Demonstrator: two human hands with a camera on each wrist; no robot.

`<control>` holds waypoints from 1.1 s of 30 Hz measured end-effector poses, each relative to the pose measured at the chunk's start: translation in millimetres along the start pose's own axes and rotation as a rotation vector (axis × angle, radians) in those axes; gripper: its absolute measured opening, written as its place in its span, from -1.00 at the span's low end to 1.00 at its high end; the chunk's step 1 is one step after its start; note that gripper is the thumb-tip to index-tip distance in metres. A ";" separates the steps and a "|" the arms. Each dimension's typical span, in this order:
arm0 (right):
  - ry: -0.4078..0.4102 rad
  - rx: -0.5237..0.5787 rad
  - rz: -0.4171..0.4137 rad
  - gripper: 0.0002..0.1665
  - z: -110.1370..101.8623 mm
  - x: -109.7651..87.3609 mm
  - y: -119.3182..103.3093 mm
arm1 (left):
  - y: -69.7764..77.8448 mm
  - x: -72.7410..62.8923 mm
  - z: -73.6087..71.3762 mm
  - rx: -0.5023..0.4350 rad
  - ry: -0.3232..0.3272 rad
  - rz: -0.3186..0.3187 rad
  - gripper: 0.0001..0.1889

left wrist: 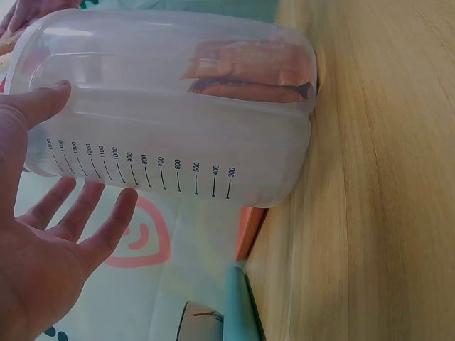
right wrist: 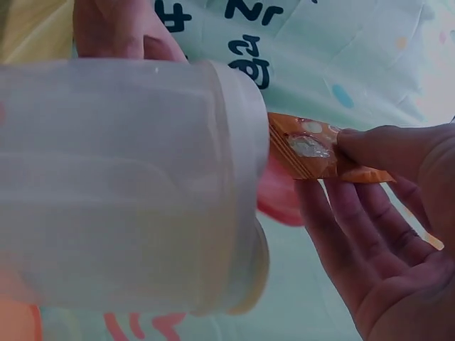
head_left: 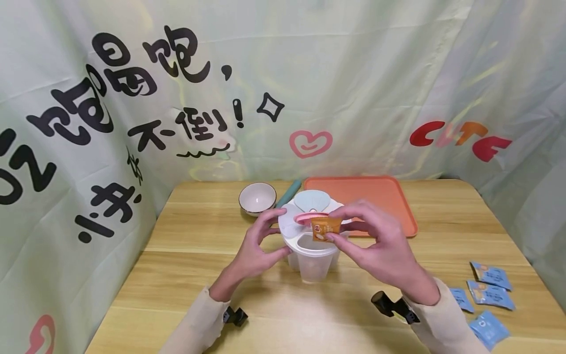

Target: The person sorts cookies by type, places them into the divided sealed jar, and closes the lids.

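A clear plastic storage container (head_left: 315,268) with a white lid (head_left: 289,223) stands on the table; a measuring scale runs down its side in the left wrist view. My left hand (head_left: 253,250) holds it near the top, thumb on one side and fingers on the other. Between thumb and fingers, my right hand (head_left: 380,246) pinches a small orange packet (head_left: 326,229) right over the lid's uncovered opening. Behind the packet a pink flap (head_left: 305,219) is raised, and a light blue flap (head_left: 312,200) lies farther back. Orange packets (left wrist: 249,64) show through the container wall, at its bottom.
Several blue packets (head_left: 491,294) lie at the table's right. Behind the container are an orange tray (head_left: 367,191), a dark-rimmed white bowl (head_left: 258,197) and a teal stick-like object (head_left: 289,191). A printed curtain (head_left: 353,98) hangs behind the wooden table (head_left: 185,231).
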State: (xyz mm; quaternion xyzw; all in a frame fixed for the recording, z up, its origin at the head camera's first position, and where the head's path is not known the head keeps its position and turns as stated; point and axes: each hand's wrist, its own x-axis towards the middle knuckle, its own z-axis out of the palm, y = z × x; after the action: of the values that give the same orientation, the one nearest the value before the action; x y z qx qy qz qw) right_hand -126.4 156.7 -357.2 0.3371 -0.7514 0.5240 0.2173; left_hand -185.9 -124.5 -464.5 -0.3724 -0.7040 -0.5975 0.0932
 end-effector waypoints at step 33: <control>0.021 0.023 -0.135 -0.52 8.7 -4.8 12.6 | 0.0 0.7 -0.3 -0.002 -0.001 0.012 -0.15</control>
State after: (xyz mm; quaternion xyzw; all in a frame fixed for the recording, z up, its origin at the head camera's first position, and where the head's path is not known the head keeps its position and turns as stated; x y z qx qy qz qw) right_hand -132.2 152.7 -371.6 0.3839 -0.7184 0.5204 0.2561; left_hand -186.5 -124.5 -464.0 -0.3769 -0.7012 -0.5975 0.0963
